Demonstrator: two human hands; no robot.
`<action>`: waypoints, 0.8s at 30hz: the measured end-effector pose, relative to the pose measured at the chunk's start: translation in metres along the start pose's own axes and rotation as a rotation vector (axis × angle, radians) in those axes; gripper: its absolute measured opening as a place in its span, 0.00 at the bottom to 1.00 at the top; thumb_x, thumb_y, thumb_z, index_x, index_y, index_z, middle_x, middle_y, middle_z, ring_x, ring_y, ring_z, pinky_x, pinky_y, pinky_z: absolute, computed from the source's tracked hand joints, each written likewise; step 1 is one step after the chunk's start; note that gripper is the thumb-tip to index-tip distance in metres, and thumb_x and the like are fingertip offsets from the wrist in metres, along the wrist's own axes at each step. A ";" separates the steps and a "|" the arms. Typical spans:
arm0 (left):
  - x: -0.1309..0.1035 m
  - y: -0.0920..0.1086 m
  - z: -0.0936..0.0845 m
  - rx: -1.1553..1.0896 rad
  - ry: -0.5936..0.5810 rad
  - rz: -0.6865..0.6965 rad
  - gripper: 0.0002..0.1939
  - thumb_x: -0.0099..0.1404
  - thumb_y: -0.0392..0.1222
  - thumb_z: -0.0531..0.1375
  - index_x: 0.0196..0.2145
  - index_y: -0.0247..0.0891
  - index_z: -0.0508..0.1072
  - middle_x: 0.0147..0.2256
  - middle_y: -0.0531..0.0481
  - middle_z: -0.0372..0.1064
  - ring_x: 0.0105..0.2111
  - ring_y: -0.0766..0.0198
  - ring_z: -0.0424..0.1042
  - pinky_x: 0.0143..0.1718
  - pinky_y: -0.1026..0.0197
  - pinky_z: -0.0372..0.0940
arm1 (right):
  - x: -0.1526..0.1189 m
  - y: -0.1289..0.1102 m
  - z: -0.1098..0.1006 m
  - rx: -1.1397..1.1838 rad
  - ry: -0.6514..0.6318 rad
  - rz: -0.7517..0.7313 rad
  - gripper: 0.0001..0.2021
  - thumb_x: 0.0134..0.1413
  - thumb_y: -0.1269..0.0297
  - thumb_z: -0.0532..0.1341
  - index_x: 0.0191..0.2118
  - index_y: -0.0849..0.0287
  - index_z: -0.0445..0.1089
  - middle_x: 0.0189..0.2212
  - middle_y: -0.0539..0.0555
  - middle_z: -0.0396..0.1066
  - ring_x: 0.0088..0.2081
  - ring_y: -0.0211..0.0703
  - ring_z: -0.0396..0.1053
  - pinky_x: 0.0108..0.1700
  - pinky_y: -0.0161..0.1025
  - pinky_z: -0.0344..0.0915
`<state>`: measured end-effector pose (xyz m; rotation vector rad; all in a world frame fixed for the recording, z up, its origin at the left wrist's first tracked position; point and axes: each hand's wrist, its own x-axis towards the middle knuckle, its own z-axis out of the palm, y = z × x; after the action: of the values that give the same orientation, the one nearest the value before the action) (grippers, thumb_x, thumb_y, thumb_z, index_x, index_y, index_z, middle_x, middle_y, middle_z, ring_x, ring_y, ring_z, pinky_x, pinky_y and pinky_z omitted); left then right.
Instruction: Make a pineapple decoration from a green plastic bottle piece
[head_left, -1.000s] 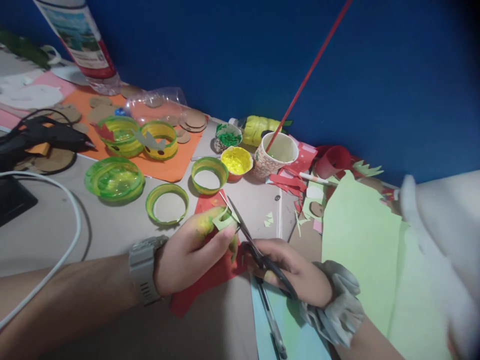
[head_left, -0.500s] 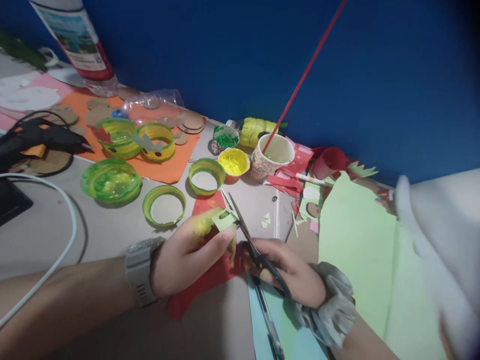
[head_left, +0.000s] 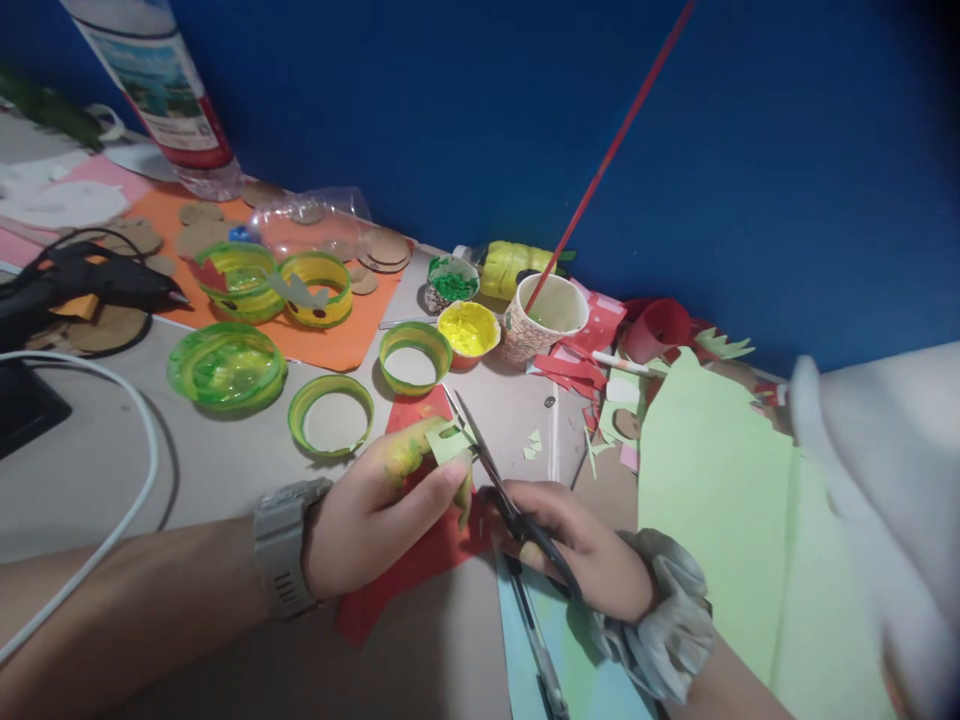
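Note:
A small piece of light green paper (head_left: 444, 444) is pinched between the thumb and fingers of my left hand (head_left: 382, 510), which has yellow and green paint on it. My right hand (head_left: 570, 540) grips black-handled scissors (head_left: 491, 460), blades pointing up and away. The blades are slightly parted and lie at the right edge of the paper piece; whether they touch it I cannot tell. Under my hands lies red paper (head_left: 409, 575). A pen (head_left: 536, 640) rests on light blue paper (head_left: 592, 660) below my right hand.
Painted rings (head_left: 330, 415) and a green-yellow plastic dish (head_left: 225, 365) stand on the left. Behind are a yellow paint cup (head_left: 469, 332), a green paint cup (head_left: 451, 286) and a paper cup (head_left: 521, 335) with a red stick. A glue gun (head_left: 97, 280) lies far left; light green sheets (head_left: 712, 500) lie right.
The view has shifted very slightly. Both hands, the paper piece and the scissors stay in nearly the same place.

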<state>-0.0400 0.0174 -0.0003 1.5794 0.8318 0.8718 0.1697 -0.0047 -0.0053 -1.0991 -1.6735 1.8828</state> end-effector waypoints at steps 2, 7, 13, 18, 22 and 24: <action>0.000 0.000 0.000 -0.004 -0.004 -0.002 0.16 0.72 0.37 0.48 0.26 0.36 0.67 0.24 0.55 0.65 0.26 0.71 0.66 0.30 0.68 0.61 | 0.000 0.000 0.000 -0.006 0.003 0.008 0.27 0.53 0.37 0.57 0.27 0.61 0.59 0.22 0.47 0.55 0.24 0.34 0.50 0.25 0.32 0.50; -0.001 0.000 0.000 -0.026 0.004 -0.007 0.16 0.72 0.38 0.48 0.26 0.36 0.67 0.25 0.55 0.65 0.27 0.71 0.65 0.32 0.68 0.61 | -0.001 0.000 0.001 0.000 0.012 -0.001 0.27 0.53 0.37 0.58 0.28 0.62 0.59 0.22 0.47 0.55 0.24 0.34 0.51 0.25 0.32 0.50; 0.000 0.001 0.001 -0.050 0.003 -0.024 0.16 0.71 0.35 0.48 0.26 0.36 0.66 0.25 0.55 0.64 0.27 0.71 0.65 0.33 0.67 0.61 | 0.000 -0.001 0.002 0.002 0.010 -0.005 0.27 0.53 0.38 0.58 0.27 0.61 0.58 0.22 0.46 0.53 0.24 0.33 0.49 0.25 0.31 0.48; -0.001 0.001 0.001 -0.084 0.002 -0.020 0.15 0.70 0.33 0.48 0.26 0.37 0.66 0.25 0.54 0.65 0.27 0.69 0.65 0.33 0.66 0.61 | 0.000 0.000 0.002 0.000 0.008 0.021 0.28 0.52 0.36 0.58 0.27 0.61 0.59 0.22 0.46 0.54 0.24 0.34 0.49 0.25 0.32 0.49; -0.001 0.000 0.001 -0.108 -0.005 -0.024 0.15 0.70 0.33 0.48 0.27 0.36 0.66 0.25 0.55 0.64 0.27 0.71 0.65 0.32 0.68 0.61 | -0.001 0.001 0.001 0.002 0.004 0.011 0.28 0.52 0.36 0.58 0.28 0.62 0.60 0.22 0.47 0.55 0.24 0.34 0.51 0.25 0.32 0.49; -0.001 0.001 0.001 -0.106 -0.006 -0.021 0.15 0.70 0.32 0.48 0.27 0.36 0.66 0.25 0.55 0.64 0.27 0.72 0.65 0.32 0.69 0.61 | 0.000 0.001 0.001 -0.005 0.002 0.012 0.28 0.52 0.37 0.58 0.28 0.62 0.59 0.22 0.47 0.55 0.24 0.34 0.50 0.25 0.32 0.49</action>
<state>-0.0395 0.0157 0.0001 1.4775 0.7842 0.8811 0.1692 -0.0061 -0.0062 -1.1151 -1.6747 1.8853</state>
